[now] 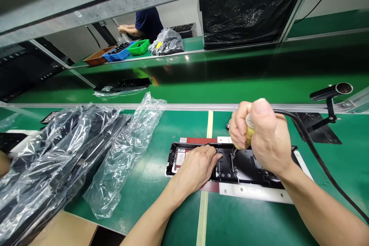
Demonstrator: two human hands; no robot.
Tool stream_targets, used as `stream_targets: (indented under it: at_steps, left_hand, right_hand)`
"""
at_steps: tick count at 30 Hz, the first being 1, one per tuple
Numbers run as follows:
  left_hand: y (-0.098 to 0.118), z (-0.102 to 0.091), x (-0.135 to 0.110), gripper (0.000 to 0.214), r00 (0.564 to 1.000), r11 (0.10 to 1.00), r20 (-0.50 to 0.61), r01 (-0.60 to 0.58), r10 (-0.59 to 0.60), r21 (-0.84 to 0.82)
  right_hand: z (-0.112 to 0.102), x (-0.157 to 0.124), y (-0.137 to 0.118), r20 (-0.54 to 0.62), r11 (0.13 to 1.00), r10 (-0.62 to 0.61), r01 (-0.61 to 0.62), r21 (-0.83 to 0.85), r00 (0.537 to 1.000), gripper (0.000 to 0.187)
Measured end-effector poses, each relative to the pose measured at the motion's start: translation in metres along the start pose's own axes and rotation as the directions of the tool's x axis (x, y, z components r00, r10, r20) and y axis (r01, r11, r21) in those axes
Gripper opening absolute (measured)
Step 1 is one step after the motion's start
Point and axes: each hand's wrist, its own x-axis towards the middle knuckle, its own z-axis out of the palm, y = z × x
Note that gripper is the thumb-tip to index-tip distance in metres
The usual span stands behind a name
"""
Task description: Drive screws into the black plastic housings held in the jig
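Observation:
A long black plastic housing (245, 169) lies open side up on a fixture with white strips (256, 193) and dark red plates (211, 186). Across its left part rests my left hand (201, 163), fingertips bent together inside the housing; whatever they pinch is hidden. My right hand (263, 134) is wrapped round the yellowish handle of a corded tool, which looks like a soldering iron (248, 134). Its tip points down into the middle of the housing, close to my left fingertips. A label (180, 157) shows at the housing's left end.
Long black parts in clear plastic bags (66, 161) cover the left side. A metal tube holder (331, 91) stands at right, near the tool's black cord (319, 157). Beyond a rail (184, 107), a co-worker (148, 23) is by coloured bins (119, 50). A metal beam crosses overhead.

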Motion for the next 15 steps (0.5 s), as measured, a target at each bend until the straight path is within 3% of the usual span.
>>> stream_targets:
  at_steps: [15]
  left_hand:
    - [0.011,-0.002,0.011,0.037,0.998,0.999,-0.044,-0.041,0.041,-0.006]
  right_hand:
    - [-0.007,0.011,-0.012,-0.026,0.993,-0.098,0.096,-0.062,0.995,0.067]
